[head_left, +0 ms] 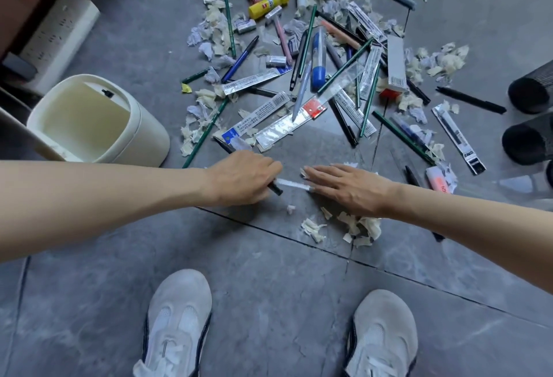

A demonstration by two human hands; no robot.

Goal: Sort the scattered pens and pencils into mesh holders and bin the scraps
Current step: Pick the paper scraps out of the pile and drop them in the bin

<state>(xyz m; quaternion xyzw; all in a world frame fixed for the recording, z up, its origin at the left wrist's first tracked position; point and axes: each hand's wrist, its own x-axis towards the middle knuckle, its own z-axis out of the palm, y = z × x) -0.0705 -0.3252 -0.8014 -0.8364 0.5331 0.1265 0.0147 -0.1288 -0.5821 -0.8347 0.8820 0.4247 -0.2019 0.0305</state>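
The grey marbled floor tiles (pixel 269 287) are polished and glossy. At ten o'clock the cream round bin (pixel 143 134) is smooth, matt plastic. At three o'clock the black cylindrical holders (pixel 535 86) are fine metal mesh. The torn cream paper scraps (pixel 362 227) look crumpled and rough-edged.

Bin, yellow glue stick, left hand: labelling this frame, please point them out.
bin (pixel 146 137), head view, outer wall.
yellow glue stick (pixel 269 4), head view, mid-body.
left hand (pixel 244 177), head view, back of hand.
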